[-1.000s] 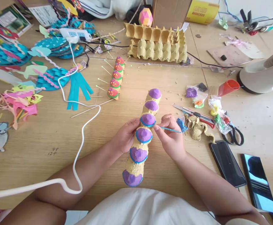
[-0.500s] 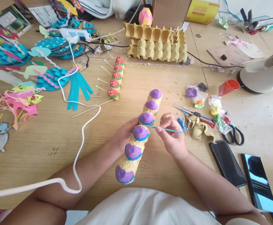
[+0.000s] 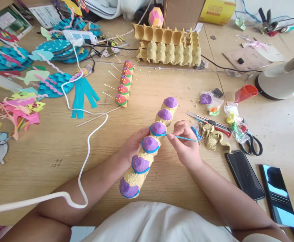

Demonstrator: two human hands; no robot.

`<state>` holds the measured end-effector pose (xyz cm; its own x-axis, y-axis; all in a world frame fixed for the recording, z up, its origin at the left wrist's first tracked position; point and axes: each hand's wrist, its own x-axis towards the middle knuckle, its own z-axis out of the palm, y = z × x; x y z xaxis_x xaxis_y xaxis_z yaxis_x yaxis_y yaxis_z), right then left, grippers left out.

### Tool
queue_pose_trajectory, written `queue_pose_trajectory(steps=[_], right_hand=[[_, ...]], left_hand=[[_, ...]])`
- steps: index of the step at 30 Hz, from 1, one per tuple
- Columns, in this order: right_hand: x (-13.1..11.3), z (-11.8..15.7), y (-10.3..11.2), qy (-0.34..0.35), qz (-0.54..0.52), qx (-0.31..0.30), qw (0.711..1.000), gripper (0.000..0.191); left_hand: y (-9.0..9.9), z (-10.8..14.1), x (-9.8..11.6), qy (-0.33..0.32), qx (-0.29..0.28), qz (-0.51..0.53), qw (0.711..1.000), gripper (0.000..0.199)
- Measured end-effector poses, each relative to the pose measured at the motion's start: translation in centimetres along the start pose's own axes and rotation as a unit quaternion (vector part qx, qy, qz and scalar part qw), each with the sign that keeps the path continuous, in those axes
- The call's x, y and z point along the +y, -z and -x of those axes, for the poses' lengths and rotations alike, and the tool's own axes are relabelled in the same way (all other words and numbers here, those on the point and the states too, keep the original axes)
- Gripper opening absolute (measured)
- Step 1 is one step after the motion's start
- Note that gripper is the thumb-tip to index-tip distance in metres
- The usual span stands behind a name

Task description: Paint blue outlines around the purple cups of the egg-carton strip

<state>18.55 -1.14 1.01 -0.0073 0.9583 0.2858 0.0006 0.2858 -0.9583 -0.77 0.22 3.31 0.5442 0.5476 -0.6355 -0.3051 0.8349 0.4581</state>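
Leaning more aslant than a moment ago, the bumpy purple-capped strip (image 3: 150,144) sits in the left hand (image 3: 136,142), its thumb and fingers closed along one side, over the middle of the surface (image 3: 177,195) towards its near edge. The right hand (image 3: 186,148) pinches a thin blue piece (image 3: 185,138), whose tip now meets the right end of the third cap (image 3: 158,127), counting from the far end, instead of lying just below. Blue edging (image 3: 150,151) shows on four nearer caps, none on the farthest two, so the work seems partway along.
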Motion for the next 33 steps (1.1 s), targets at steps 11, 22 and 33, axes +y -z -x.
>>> queue_pose_trajectory(steps=[11, 22, 33], right_hand=[[-0.1, -0.1, -0.1, 0.016, 0.032, 0.002, 0.999, 0.024], [0.1, 0.0, 0.3, -0.02, -0.071, -0.038, 0.997, 0.027], [-0.5, -0.2, 0.0, -0.03, 0.011, -0.03, 0.999, 0.029]], left_hand=[[0.2, -0.2, -0.4, -0.001, 0.029, 0.01, 1.0, 0.035], [-0.6, 0.2, 0.0, 0.013, 0.026, 0.025, 0.999, 0.037], [-0.2, -0.1, -0.4, -0.007, 0.04, 0.014, 0.999, 0.035]])
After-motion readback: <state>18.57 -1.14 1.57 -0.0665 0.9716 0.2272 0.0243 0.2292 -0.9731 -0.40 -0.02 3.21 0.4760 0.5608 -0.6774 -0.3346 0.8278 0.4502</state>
